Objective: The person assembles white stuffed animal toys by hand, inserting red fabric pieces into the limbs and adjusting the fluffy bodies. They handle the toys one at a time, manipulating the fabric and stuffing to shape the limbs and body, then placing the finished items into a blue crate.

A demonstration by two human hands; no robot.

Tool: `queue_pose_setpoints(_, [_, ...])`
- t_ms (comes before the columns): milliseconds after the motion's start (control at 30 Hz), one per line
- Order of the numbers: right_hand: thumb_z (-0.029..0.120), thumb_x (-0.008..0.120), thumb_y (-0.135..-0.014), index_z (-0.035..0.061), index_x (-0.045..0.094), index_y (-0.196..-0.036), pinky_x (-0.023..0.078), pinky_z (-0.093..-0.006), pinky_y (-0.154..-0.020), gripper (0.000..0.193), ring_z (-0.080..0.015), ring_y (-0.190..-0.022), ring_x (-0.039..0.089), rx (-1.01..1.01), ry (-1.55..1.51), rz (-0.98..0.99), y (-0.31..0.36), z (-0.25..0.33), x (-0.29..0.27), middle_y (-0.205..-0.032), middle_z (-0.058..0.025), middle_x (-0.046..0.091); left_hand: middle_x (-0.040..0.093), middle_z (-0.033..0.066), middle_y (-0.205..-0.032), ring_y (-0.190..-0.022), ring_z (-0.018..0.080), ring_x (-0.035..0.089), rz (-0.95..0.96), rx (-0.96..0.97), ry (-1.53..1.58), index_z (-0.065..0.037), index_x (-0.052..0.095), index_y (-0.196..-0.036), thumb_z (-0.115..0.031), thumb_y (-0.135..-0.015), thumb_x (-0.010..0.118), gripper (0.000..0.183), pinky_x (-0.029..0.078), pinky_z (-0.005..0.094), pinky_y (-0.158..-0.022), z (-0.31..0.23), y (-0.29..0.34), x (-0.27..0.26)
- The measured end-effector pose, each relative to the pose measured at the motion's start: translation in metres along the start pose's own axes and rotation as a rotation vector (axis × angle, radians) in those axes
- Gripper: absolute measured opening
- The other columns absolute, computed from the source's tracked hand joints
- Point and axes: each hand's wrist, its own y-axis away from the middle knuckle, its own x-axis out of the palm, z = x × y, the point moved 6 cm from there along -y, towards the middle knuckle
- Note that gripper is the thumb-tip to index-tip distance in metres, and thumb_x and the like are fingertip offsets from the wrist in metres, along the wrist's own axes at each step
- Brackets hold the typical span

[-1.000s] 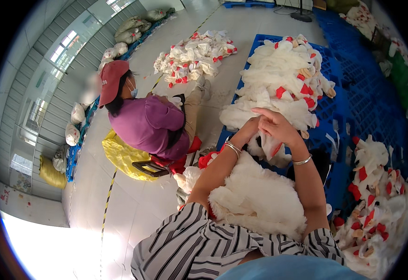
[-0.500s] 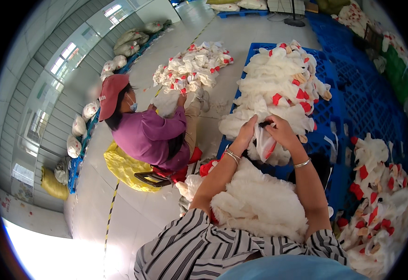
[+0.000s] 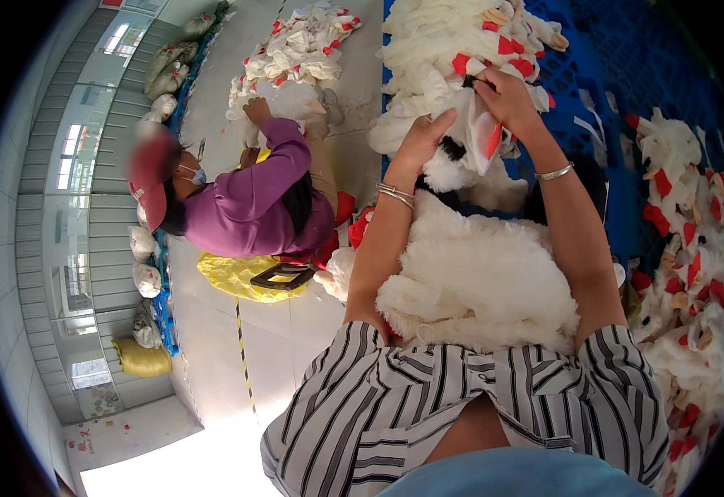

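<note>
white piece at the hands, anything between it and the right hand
Nothing visible: the right hand holds the white piece directly, near its top. The left hand is at its left, not between.

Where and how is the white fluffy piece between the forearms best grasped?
Probably best to pinch the white fluffy piece by its far edge, coming from above: it looks soft, its near edge meets the striped shirt, and the forearms flank both sides.
</note>
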Motion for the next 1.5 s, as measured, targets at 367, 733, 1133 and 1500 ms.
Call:
queue_pose_setpoints(367, [0.026, 0.067, -0.089, 0.0022, 0.061, -0.086, 0.045, -0.0279, -0.063, 0.025, -0.0142, -0.068, 0.056, -0.171, -0.092, 0.275, 0.022, 0.067, 0.023, -0.074, -0.0048, 0.059, 0.066, 0.0136, -0.101, -0.085, 0.0234, 0.067, -0.297, -0.016, 0.429, 0.005, 0.059, -0.112, -0.034, -0.095, 0.053, 0.043, 0.056, 0.0365, -0.072, -0.002, -0.004, -0.011])
queue_pose_setpoints(733, [0.030, 0.056, -0.096, 0.0008, 0.054, -0.076, 0.041, -0.0339, -0.058, 0.035, -0.0206, -0.060, 0.047, -0.147, -0.206, 0.331, 0.021, 0.045, 0.047, -0.064, -0.0093, 0.051, 0.066, 0.0123, -0.096, -0.080, 0.0221, 0.066, -0.372, 0.078, 0.394, 0.004, 0.060, -0.106, -0.032, -0.096, 0.052, 0.038, 0.055, 0.0357, -0.069, -0.016, 0.002, -0.016])
queue_pose_setpoints(1133, [0.051, 0.059, -0.089, 0.0014, 0.060, -0.077, 0.041, -0.0248, -0.049, 0.051, -0.0103, -0.054, 0.051, 0.014, -0.134, -0.040, 0.006, -0.017, 0.008, -0.062, -0.0017, 0.054, 0.065, 0.0126, -0.113, -0.101, 0.0259, 0.064, -0.368, 0.125, 0.541, 0.002, 0.058, -0.118, -0.034, -0.097, 0.052, 0.041, 0.052, 0.0384, -0.089, -0.025, 0.007, -0.022])
queue_pose_setpoints(1500, [0.034, 0.053, -0.096, -0.0011, 0.066, -0.097, 0.047, -0.0248, -0.057, 0.038, -0.0123, -0.060, 0.057, 0.260, -0.633, 0.185, 0.009, -0.006, 0.001, -0.071, -0.0043, 0.062, 0.065, 0.0125, -0.113, -0.095, 0.0224, 0.065, -0.329, 0.290, -0.121, 0.002, 0.057, -0.119, -0.037, -0.095, 0.058, 0.046, 0.051, 0.0326, -0.082, -0.035, 0.012, -0.019])
